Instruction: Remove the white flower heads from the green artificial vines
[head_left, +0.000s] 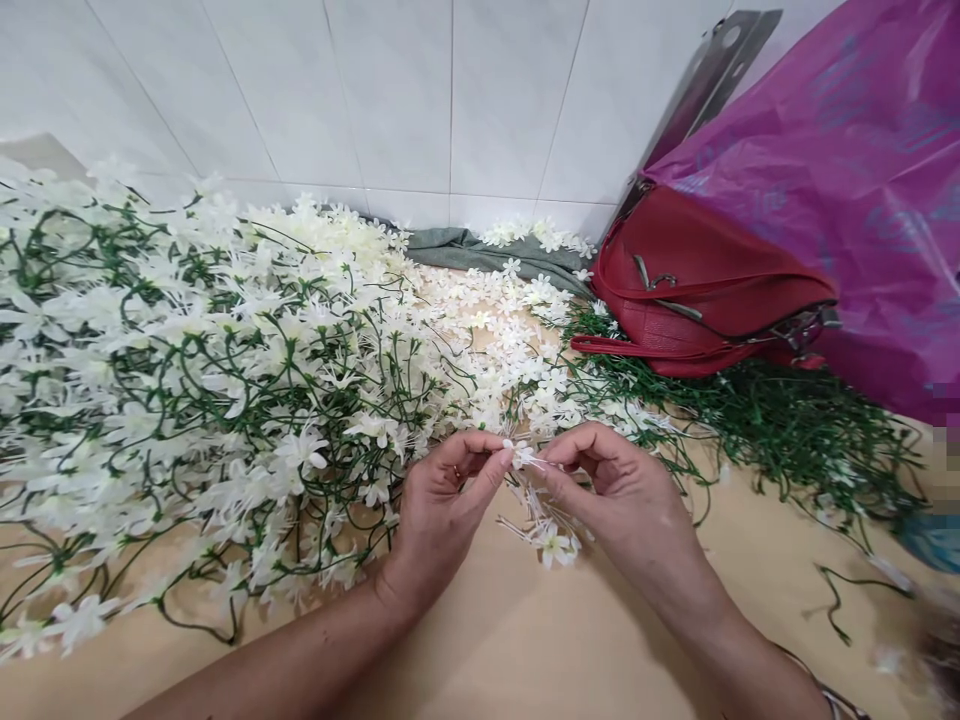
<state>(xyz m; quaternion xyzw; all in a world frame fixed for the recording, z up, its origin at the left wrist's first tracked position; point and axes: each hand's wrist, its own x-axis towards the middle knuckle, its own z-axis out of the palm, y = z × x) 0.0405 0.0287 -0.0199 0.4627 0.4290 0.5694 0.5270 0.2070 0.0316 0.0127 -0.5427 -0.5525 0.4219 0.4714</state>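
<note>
Over the middle of the table, my left hand [442, 505] pinches a small white artificial flower [519, 454] between thumb and forefinger. Just to its right, my right hand [630, 495] is closed too, its thumb and fingertips on a thin white stamen [537, 464] at the flower. How deep the stamen sits in the petals is too small to tell. Below the fingertips lies a little bunch of white stamens and blossoms [555, 545]. Loose white petals [517, 360] are spread on the table behind both hands.
A large heap of white flowers on green stems [225, 330] fills the left. To the right lie bare green stems [795, 430], a red handbag [712, 270] and a purple plastic bag [862, 190]. A grey-green cloth [480, 252] lies along the tiled wall [405, 100].
</note>
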